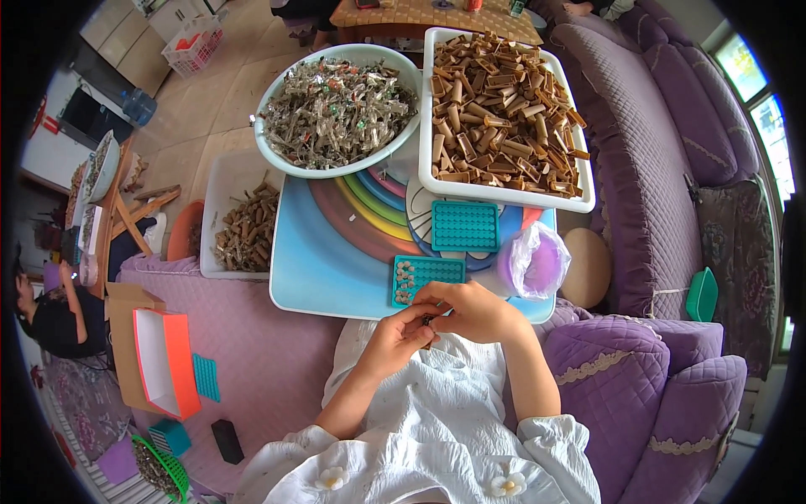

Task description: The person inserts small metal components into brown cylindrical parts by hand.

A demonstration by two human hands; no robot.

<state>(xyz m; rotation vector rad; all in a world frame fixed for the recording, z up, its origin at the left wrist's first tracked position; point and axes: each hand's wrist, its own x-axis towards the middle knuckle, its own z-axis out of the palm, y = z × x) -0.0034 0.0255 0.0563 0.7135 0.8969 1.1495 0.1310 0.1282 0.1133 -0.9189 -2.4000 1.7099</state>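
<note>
My left hand (393,338) and my right hand (470,311) meet at the near edge of a small rainbow-patterned table (323,269), fingers pinched together on a small dark piece (428,320) that is mostly hidden. Just beyond the fingers lies a teal grid tray (428,277) with a few brown pieces set in its left cells. A second teal grid tray (464,225) lies farther back. Behind them stand a round white bowl (337,107) of small wrapped parts and a white rectangular tray (504,113) heaped with brown tubes.
A purple bowl lined with a plastic bag (534,262) sits right of the trays. A white bin of brown tubes (239,220) stands at the table's left. An orange-and-white box (168,359) lies on the purple sofa (655,168). Another person (50,315) sits at far left.
</note>
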